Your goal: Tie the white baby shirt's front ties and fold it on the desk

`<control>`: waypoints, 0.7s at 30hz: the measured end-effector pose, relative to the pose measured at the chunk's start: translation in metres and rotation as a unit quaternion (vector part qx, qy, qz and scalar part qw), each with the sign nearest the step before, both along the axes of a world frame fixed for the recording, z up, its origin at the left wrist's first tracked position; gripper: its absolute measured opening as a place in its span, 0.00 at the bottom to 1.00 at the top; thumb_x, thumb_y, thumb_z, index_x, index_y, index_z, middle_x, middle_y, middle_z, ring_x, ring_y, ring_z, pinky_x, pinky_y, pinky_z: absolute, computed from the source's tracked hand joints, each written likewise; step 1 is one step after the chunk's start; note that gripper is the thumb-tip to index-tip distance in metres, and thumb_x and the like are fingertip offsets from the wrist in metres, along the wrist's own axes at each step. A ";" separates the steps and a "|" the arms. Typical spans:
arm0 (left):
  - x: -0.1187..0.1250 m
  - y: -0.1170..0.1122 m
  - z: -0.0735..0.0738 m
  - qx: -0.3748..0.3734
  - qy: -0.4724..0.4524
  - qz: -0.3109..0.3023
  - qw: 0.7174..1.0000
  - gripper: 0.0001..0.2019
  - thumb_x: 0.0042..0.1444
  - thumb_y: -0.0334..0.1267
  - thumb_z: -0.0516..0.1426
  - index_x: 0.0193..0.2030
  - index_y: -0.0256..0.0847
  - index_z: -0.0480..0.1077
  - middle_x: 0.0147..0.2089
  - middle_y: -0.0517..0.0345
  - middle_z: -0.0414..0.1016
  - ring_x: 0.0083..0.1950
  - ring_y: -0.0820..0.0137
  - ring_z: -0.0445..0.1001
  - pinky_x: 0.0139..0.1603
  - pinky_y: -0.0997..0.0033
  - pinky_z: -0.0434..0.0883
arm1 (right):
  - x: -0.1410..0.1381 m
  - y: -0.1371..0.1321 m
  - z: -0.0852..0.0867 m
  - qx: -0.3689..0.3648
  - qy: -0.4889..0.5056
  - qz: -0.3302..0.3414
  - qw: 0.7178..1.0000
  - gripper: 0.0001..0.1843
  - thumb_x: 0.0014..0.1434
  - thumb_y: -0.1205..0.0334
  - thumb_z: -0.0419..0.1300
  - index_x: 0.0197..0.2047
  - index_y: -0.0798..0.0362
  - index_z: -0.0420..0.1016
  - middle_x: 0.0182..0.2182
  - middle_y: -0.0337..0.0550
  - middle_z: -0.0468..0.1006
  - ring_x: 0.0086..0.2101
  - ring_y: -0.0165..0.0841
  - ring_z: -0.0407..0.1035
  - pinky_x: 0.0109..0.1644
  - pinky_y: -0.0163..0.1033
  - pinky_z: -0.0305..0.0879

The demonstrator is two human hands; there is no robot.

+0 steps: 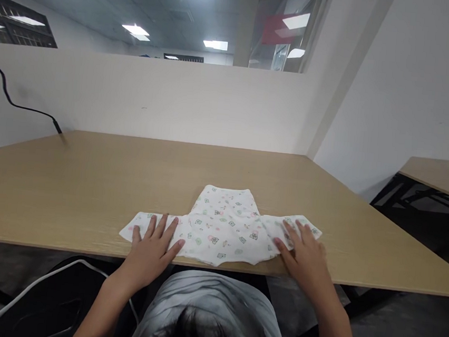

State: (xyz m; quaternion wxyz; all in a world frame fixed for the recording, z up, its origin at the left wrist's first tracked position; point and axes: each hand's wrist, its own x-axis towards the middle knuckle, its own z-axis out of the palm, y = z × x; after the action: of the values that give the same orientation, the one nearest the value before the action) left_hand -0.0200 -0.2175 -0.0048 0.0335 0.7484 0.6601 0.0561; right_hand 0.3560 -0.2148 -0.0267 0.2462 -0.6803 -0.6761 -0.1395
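A small white baby shirt point(222, 226) with a green and pink print lies spread on the table near its front edge. Its body end points away from me, and its two sleeves stretch out to the sides. Flat on the left sleeve rests my left hand point(152, 249), fingers spread. My right hand point(305, 256) lies on the right sleeve, its fingers apart and lightly bent. Neither hand grips the cloth. Part of each sleeve is hidden under the fingers.
The wooden table point(129, 172) meets a white partition wall point(191, 104) at the back. A black cable point(27, 109) hangs down to the table's far left corner. Another table point(446, 176) stands at the right. A white cord point(39, 283) runs below the front edge, over a black seat.
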 end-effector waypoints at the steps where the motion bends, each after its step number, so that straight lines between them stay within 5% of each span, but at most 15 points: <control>1: 0.000 0.000 0.001 -0.009 0.006 0.006 1.000 0.33 0.66 0.56 0.40 0.74 0.47 0.51 0.76 0.47 0.43 0.75 0.41 0.39 0.64 0.24 0.44 | -0.002 -0.001 -0.002 -0.029 -0.003 0.003 1.000 0.26 0.67 0.44 0.46 0.60 0.46 0.70 0.61 0.55 0.69 0.61 0.55 0.60 0.58 0.67 0.57; 4: -0.003 0.003 0.005 -0.018 0.001 0.022 1.000 0.33 0.65 0.57 0.42 0.74 0.49 0.50 0.76 0.49 0.43 0.75 0.38 0.39 0.62 0.21 0.44 | -0.005 -0.008 -0.001 -0.072 0.003 -0.040 0.997 0.25 0.68 0.43 0.45 0.54 0.46 0.74 0.53 0.55 0.76 0.52 0.55 0.69 0.54 0.69 0.59; 7: 0.001 0.005 0.010 0.008 -0.019 0.011 1.000 0.32 0.66 0.54 0.42 0.74 0.46 0.51 0.76 0.47 0.44 0.75 0.39 0.38 0.64 0.22 0.44 | -0.008 -0.007 0.023 -0.071 0.005 -0.067 0.995 0.23 0.65 0.41 0.50 0.42 0.49 0.78 0.43 0.56 0.79 0.45 0.55 0.71 0.49 0.66 0.62; 9: 0.010 0.004 0.015 0.031 -0.045 -0.064 0.996 0.31 0.67 0.52 0.42 0.75 0.46 0.48 0.76 0.50 0.43 0.76 0.47 0.37 0.69 0.31 0.44 | -0.018 0.003 0.053 -0.038 0.011 -0.032 0.999 0.20 0.63 0.43 0.54 0.39 0.50 0.78 0.41 0.55 0.80 0.44 0.53 0.71 0.50 0.62 0.62; 12: 0.033 0.000 0.022 0.040 -0.094 -0.252 0.962 0.32 0.68 0.52 0.44 0.76 0.52 0.40 0.77 0.59 0.39 0.77 0.61 0.38 0.74 0.51 0.47 | -0.055 0.037 0.104 0.032 0.028 0.073 0.996 0.17 0.64 0.48 0.56 0.45 0.52 0.76 0.45 0.55 0.79 0.48 0.53 0.69 0.55 0.59 0.59; 15: 0.054 -0.001 0.020 0.034 -0.108 -0.355 0.928 0.32 0.67 0.51 0.48 0.75 0.55 0.42 0.76 0.61 0.43 0.76 0.63 0.43 0.74 0.54 0.49 | -0.117 0.082 0.138 0.032 0.023 0.214 0.976 0.15 0.65 0.53 0.56 0.48 0.53 0.75 0.48 0.54 0.78 0.50 0.49 0.69 0.57 0.53 0.59; 18: 0.063 0.002 0.010 0.045 -0.097 -0.369 0.923 0.35 0.63 0.51 0.55 0.74 0.47 0.49 0.75 0.53 0.48 0.75 0.56 0.47 0.73 0.49 0.50 | -0.180 0.125 0.137 -0.055 -0.032 0.311 0.948 0.15 0.68 0.56 0.52 0.52 0.53 0.73 0.52 0.51 0.77 0.53 0.44 0.68 0.57 0.49 0.60; 21: 0.061 0.004 0.006 0.044 -0.094 -0.371 0.923 0.38 0.60 0.54 0.58 0.73 0.45 0.52 0.75 0.50 0.48 0.75 0.53 0.48 0.73 0.49 0.50 | -0.219 0.155 0.108 -0.173 -0.107 0.277 0.939 0.21 0.65 0.51 0.57 0.55 0.56 0.71 0.56 0.58 0.74 0.57 0.49 0.65 0.59 0.57 0.57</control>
State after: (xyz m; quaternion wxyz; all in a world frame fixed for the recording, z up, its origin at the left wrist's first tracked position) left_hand 0.0408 -0.2137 0.0007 0.0812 0.9316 0.3260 0.1387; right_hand 0.1373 -0.0597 0.0809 0.0803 -0.4793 -0.8738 -0.0189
